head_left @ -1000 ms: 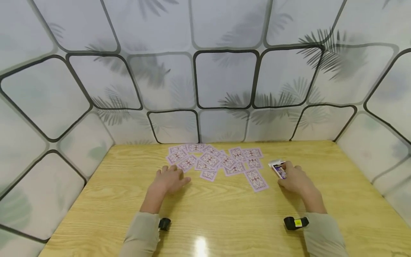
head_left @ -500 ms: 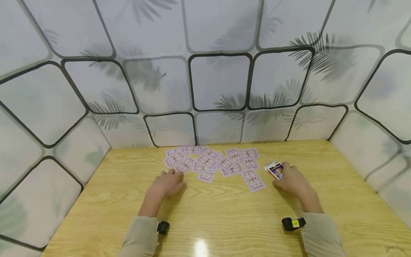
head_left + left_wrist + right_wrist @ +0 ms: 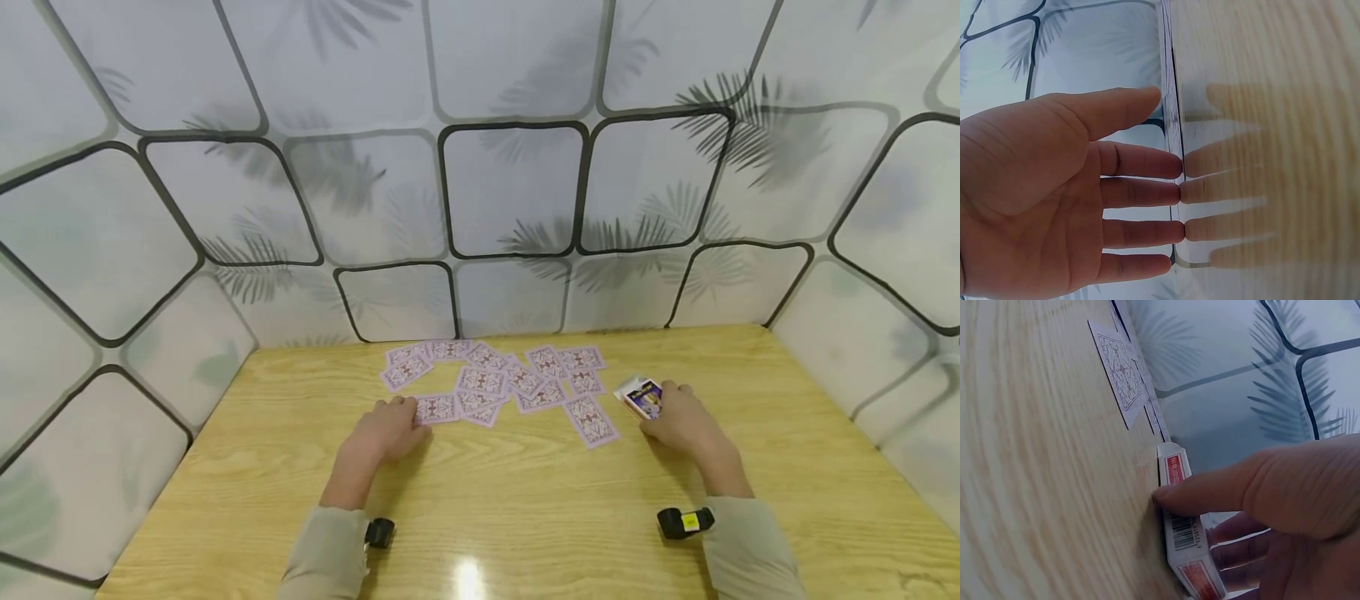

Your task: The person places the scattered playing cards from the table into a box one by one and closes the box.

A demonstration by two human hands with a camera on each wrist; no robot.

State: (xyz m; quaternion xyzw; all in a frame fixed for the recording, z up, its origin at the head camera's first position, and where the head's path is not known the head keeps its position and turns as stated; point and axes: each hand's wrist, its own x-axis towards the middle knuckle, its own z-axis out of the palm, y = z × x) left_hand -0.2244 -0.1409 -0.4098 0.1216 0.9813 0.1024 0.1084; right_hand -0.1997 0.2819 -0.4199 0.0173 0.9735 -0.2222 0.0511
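Observation:
Purple-backed playing cards (image 3: pixel 483 380) lie face down in a loose, overlapping spread on the wooden table. My left hand (image 3: pixel 384 432) is at the left end of the spread, its fingertips right at the edge of one playing card (image 3: pixel 438 408). In the left wrist view the fingers (image 3: pixel 1141 192) are straight, tips down on the tabletop. To the right of the spread, my right hand (image 3: pixel 684 419) grips a small card box (image 3: pixel 643 397) with a purple picture on top. The right wrist view shows the thumb (image 3: pixel 1204 492) against the box's barcode side and the fingers on its far side.
The table (image 3: pixel 510 508) ends at the back against a patterned fabric wall (image 3: pixel 517 192), which also closes in the left and right sides. One playing card (image 3: pixel 591 421) lies nearer than the others, between spread and box. Black wrist cameras (image 3: pixel 684 523) sit by both cuffs.
The leftmost near card has slid and turned, now lying sideways beside my left fingers. One card in the middle has also turned. The right hand and box hold nearly still; the view has tilted slightly.

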